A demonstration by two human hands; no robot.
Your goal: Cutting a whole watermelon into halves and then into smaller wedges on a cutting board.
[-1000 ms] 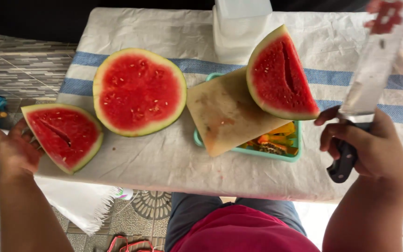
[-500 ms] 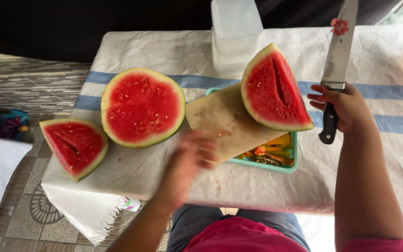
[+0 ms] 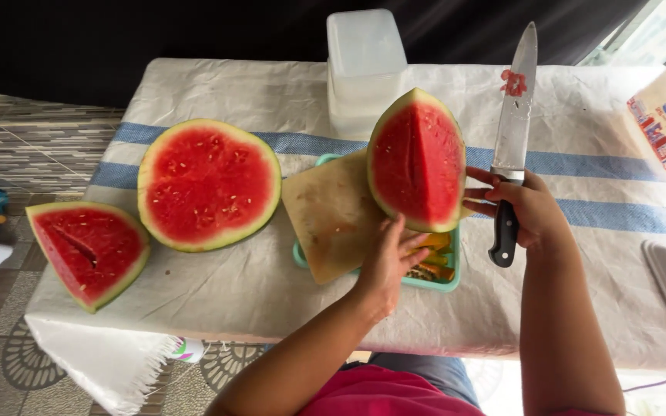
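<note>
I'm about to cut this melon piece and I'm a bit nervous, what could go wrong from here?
The cutting board rests on a small green tray and overhangs it, so it may tip under pressure. The watermelon wedge stands on its curved rind and could roll. The left hand steadies it close to the knife, so fingers are exposed.

There is just one view, from the person's head, looking steeply down and forward at close range. The bench (image 3: 271, 308) fills most of the frame, with tiled floor (image 3: 9, 146) along the left edge.
</note>
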